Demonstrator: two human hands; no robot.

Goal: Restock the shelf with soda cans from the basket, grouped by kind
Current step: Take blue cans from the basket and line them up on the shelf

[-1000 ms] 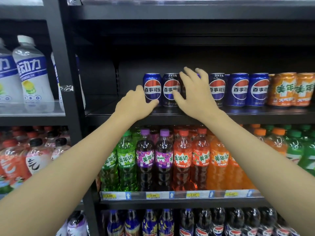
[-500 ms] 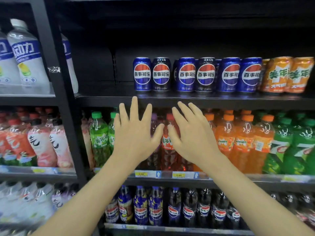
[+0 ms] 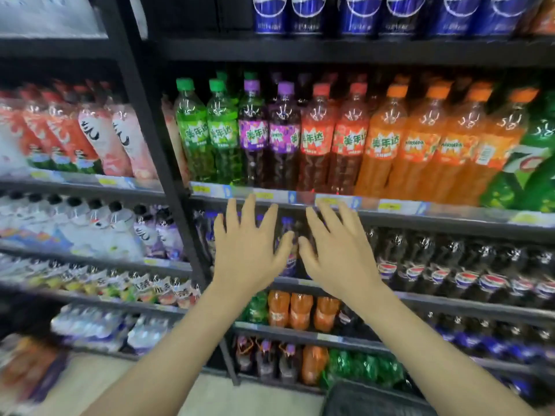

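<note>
Several blue cola cans (image 3: 375, 13) stand in a row on the top shelf (image 3: 345, 49), cut off by the frame's upper edge. An orange can's edge (image 3: 545, 13) shows at the far right of that row. My left hand (image 3: 249, 250) and my right hand (image 3: 336, 253) hover side by side in front of the lower bottle shelves, fingers spread, holding nothing. The dark basket's rim (image 3: 369, 397) peeks in at the bottom right, below my right forearm; its contents are hidden.
Below the cans stand green, purple, red and orange soda bottles (image 3: 300, 136) behind a price rail (image 3: 330, 202). Dark cola bottles (image 3: 450, 265) fill the shelf under that. A black upright post (image 3: 144, 121) splits off the left bay of pink and white bottles (image 3: 99, 136). Pale floor (image 3: 264, 397) shows at the bottom.
Both hands have left the can shelf and dropped to the lower bottle shelves, fingers now spread. The view has tilted downward, bringing the floor and the basket's rim into sight.
</note>
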